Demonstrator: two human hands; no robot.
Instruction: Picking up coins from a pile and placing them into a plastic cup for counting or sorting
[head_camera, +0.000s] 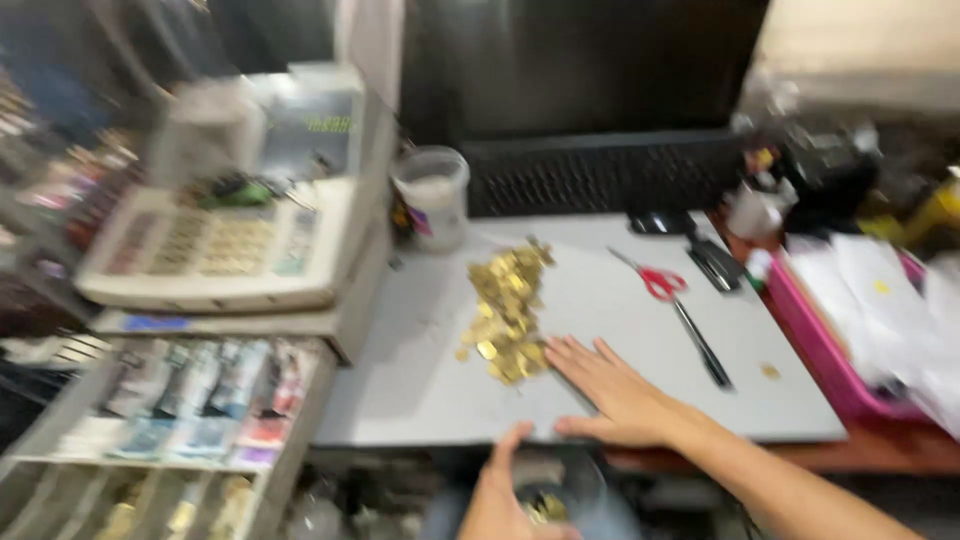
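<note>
Right hand flat on the grey surface near its front edge, fingers spread, fingertips touching the near end of a heap of gold-coloured coins; number of coins too blurred to count. Heap running from mid-surface toward the front edge. Left hand below the front edge, cupped open with thumb raised, over a dark container holding a few coins; whether touching the container cannot be told.

One pair of red-handled scissors lying right of the heap, well apart from it. One black pen just beyond the right hand. One small coin alone near the right edge. One clear plastic cup at the back, left of centre. One black keyboard along the back edge. One cash register at the left edge, its open drawer showing banknotes. One pink tray of papers past the right edge
</note>
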